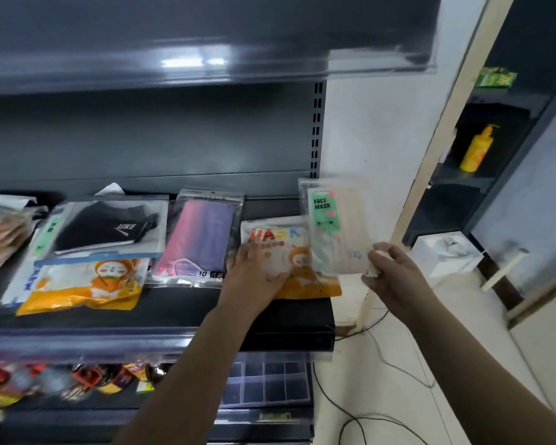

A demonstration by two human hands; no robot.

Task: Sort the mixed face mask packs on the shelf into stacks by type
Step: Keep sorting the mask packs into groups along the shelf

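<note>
Your two bare forearms reach up from the bottom of the head view. Right hand (395, 271) has its fingers (377, 252) curled, pinching the lower corner of a clear pack with a green "FACE MASK" label (334, 226), held upright in the air just off the right end of the dark metal shelf (174, 313). Left hand (254, 271) lies on the white-and-orange "MASK" cartoon pack (280, 252) at the shelf's right end, fingers mostly straight, thumb over its lower edge. Beside that sits a pink-to-purple gradient mask pack (199, 242), then a black cloth mask in a clear bag (109, 228) lying over another orange cartoon pack (84, 285). Far left there's a blurry pile of orange packs (0, 239). Off right, a yellow pump bottle (477, 149) stands on another dark shelf unit.
</note>
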